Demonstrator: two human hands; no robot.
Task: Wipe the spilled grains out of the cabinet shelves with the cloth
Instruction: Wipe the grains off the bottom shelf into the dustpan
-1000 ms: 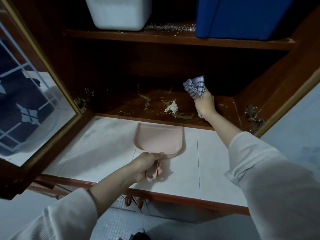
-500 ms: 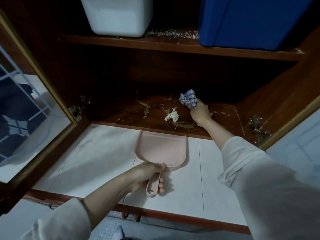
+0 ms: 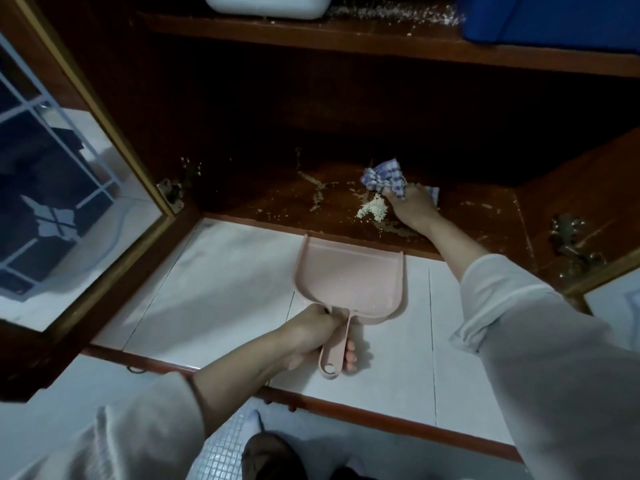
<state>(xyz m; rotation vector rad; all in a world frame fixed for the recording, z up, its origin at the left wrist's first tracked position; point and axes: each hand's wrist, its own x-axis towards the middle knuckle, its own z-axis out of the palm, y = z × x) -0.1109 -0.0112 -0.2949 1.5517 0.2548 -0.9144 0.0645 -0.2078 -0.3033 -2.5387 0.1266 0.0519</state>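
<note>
My right hand (image 3: 412,206) bunches the blue-and-white checked cloth (image 3: 385,177) at centre right, just beside the small heap of pale grains (image 3: 372,211) on the dark wooden lower shelf (image 3: 277,199). I'd drag it low toward the pink plastic dustpan (image 3: 349,275) my left hand (image 3: 311,336) grips, its lip seemingly against the shelf edge. A second ago the cloth was lifted.

Free along the lower shelf (image 3: 263,199) from its left rear corner to the centre. Blocked right of centre by the right hand (image 3: 414,206) gripping the bunched cloth (image 3: 385,179), with heaped grains (image 3: 372,211) just beside. Capped above by the upper shelf (image 3: 346,39). Barred at mid front edge by the dustpan (image 3: 349,282), held in the left hand (image 3: 311,337) on the tiled ledge (image 3: 214,292); passable left of it, up to the open glass door (image 3: 69,174).
</note>
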